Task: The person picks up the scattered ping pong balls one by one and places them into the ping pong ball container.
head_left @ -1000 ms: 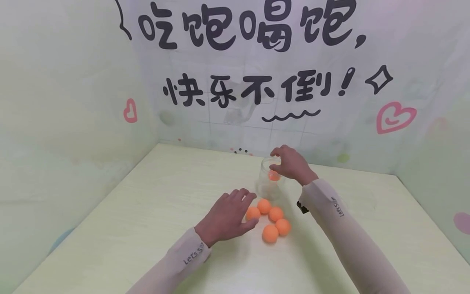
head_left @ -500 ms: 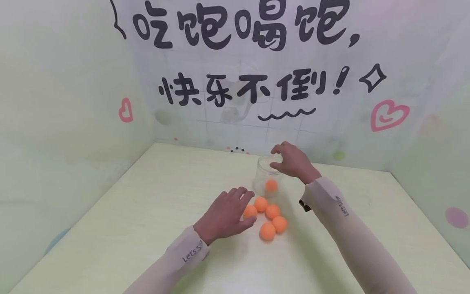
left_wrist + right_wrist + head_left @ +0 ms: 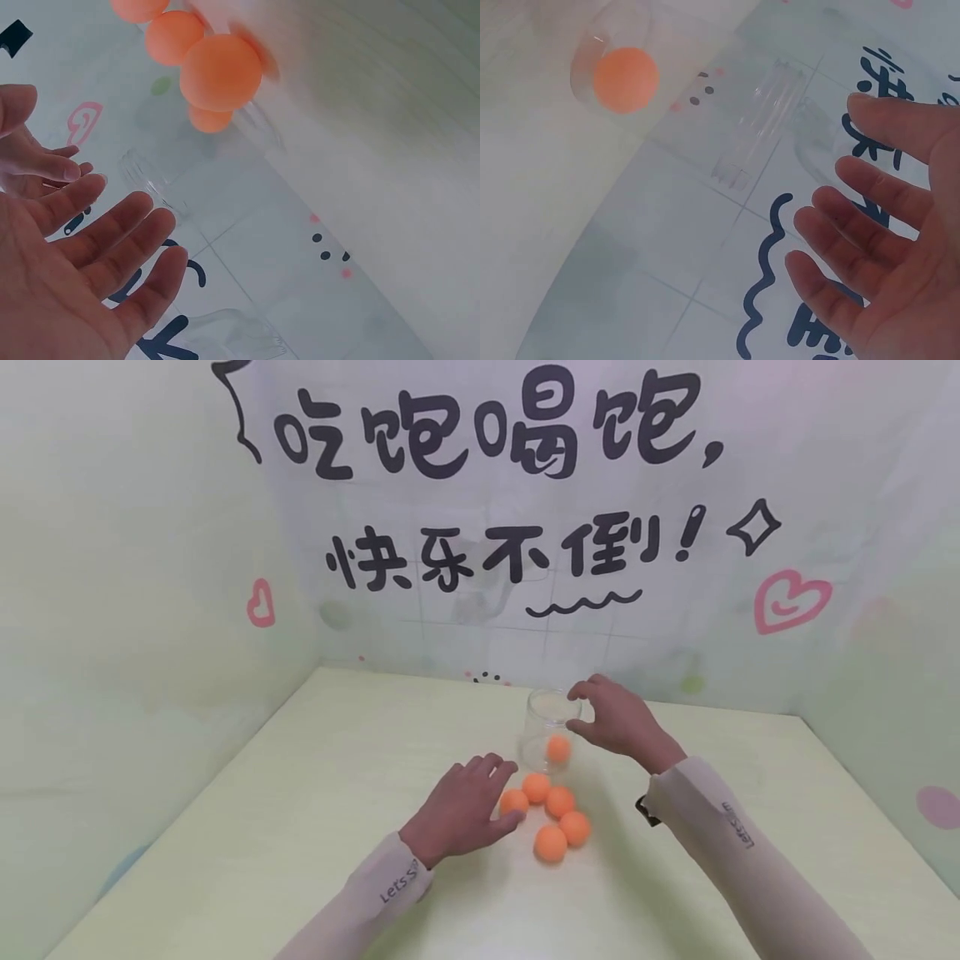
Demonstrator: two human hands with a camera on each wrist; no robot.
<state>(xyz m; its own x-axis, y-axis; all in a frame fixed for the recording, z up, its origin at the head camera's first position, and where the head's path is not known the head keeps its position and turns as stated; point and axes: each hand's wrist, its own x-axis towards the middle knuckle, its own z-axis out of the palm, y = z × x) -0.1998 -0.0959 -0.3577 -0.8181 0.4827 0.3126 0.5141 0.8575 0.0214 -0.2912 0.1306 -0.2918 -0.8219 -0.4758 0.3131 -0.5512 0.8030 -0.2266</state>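
Observation:
A clear jar [image 3: 534,731] stands upright near the back of the table, with one orange ball [image 3: 558,748] low inside it. By the right of its rim is my right hand [image 3: 622,718], fingers spread and bent slightly, holding nothing. The right wrist view shows a gap between those fingers and the jar's rim [image 3: 757,127]. Several orange balls [image 3: 551,843] lie clustered in front of the jar. To their left hovers my left hand [image 3: 461,810], palm empty and fingers loose. Its fingers partly cover the leftmost ball [image 3: 513,802] in the head view.
The pale table [image 3: 315,827] meets a back wall [image 3: 450,639] printed with dark lettering and a left side wall [image 3: 135,652]. The jar sits a short way from the back wall. A dark band [image 3: 647,810] shows below the right sleeve.
The ball near my right fingertips has dropped to the bottom of the jar. My right hand has since drawn slightly right of the rim. The left hand has barely moved.

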